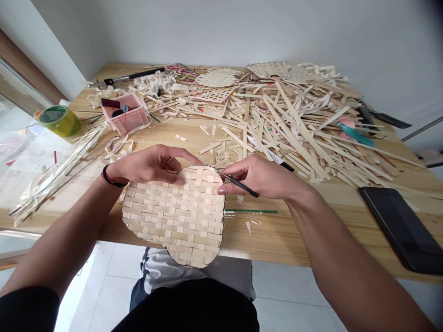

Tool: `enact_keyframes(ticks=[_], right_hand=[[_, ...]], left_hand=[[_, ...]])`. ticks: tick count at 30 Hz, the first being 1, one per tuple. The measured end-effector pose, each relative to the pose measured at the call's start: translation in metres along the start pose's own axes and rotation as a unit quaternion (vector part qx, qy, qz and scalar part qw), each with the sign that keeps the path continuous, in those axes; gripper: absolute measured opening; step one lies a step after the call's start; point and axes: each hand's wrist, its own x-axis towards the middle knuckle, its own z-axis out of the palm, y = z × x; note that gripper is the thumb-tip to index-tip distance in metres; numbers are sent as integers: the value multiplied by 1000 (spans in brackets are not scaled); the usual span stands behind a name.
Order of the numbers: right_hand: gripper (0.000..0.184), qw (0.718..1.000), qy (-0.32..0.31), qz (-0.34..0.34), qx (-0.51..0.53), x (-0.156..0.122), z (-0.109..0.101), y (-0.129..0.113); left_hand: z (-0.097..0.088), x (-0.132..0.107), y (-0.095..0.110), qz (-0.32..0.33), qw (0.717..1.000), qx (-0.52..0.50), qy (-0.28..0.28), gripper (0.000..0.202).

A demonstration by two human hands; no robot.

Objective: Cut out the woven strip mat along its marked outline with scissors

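Note:
A pale woven bamboo panel [176, 216] with a rounded, notched outline lies tilted over the table's front edge, its lower lobe hanging past it. My left hand [155, 163] grips the panel's upper edge, thumb on the weave and index finger stretched along the rim. In my right hand [259, 177] is a slim dark-handled tool [238, 183], closed in the fingers. Its thin metal tip meets the panel's top right edge near my left fingertip. Whether it is a knife or scissors I cannot tell.
Loose bamboo strips [294, 129] cover the table's back and right. At the left stand a pink basket [126, 121] with thread spools and a tape roll [60, 121]. A black phone [403, 226] lies at the right edge. A green strip [252, 211] lies beside the panel.

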Motion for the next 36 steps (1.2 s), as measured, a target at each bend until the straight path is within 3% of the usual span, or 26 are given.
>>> enact_keyframes(ticks=[15,30,36], right_hand=[[61,998,-51,-8,34,2,0,2],[59,997,-64,-21,24,3,5,0],[60,998,-50,-6,23,2,4,0]], left_hand=[[0,-1,5,-21,999,-11,-23,51],[1,1,7,-5,998,42,-41,51],[0,0,6,-22,999,14,-42,52]])
